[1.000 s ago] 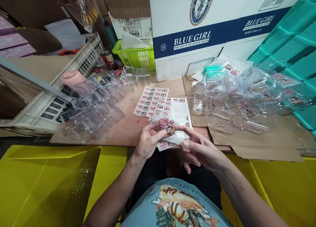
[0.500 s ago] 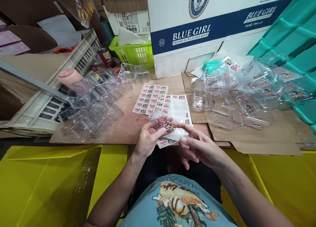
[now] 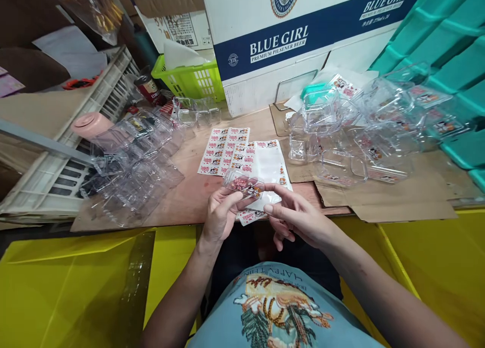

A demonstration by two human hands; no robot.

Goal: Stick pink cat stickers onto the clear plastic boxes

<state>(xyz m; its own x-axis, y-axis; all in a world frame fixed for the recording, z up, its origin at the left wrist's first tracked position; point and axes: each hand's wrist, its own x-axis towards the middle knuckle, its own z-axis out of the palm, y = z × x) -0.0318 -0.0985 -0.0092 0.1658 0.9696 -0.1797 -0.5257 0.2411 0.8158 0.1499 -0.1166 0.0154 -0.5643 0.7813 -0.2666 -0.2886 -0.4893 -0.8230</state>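
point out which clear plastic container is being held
The stickered container gripped by the left hand, above the sticker sheets; the other containers sit heaped at either side.

The sticker sheets (image 3: pixel 223 153) overlap on the desk (image 3: pixel 189 189); over their six-o'clock end, one plastic case (image 3: pixel 248 187) sits between the hands (image 3: pixel 221 214); at nine o'clock from the sheets lies a cluster of cases (image 3: pixel 140 179), the cup (image 3: pixel 91 125) and crate (image 3: pixel 113 88) beyond at ten; behind, the basket (image 3: pixel 185 80) stands at eleven, the carton (image 3: pixel 273 50) at one; at two, stickered cases (image 3: pixel 375 153) lie on cardboard (image 3: pixel 397 211), before the bins (image 3: pixel 464 67).
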